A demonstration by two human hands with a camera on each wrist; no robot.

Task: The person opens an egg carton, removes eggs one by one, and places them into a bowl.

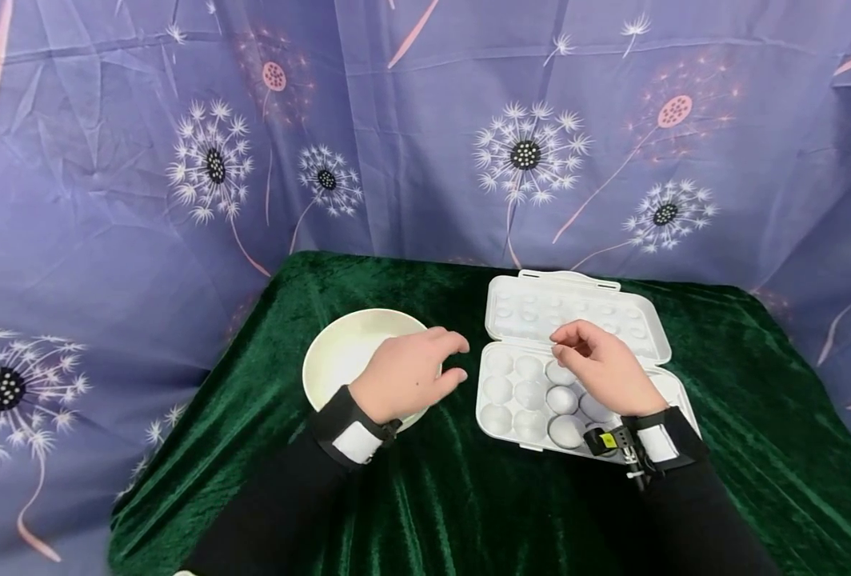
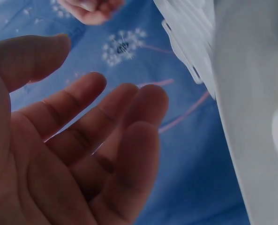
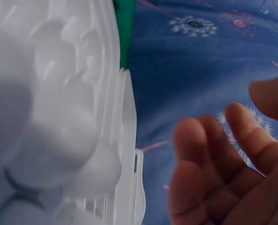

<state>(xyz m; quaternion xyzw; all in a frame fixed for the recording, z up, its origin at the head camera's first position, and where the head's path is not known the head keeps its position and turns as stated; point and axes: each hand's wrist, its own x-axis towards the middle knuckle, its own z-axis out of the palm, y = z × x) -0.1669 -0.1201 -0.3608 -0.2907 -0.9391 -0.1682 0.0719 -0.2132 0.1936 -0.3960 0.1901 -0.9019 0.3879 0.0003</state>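
Note:
A cream bowl stands on the left, its right side partly hidden by my left hand. That hand holds nothing; its fingers and thumb are spread apart and loosely bent. To the right lies a white plastic egg box with its lid folded back. White eggs sit in its middle and right cups, while the left cups show no eggs. My right hand hovers over the box, fingers loosely bent and nothing between them. It hides some of the right cups. Close by are large white eggs in the right wrist view.
A dark green velvet cloth covers the table. Behind and at the left hangs a purple-blue curtain with dandelion prints. A strip of cloth separates the bowl from the egg box.

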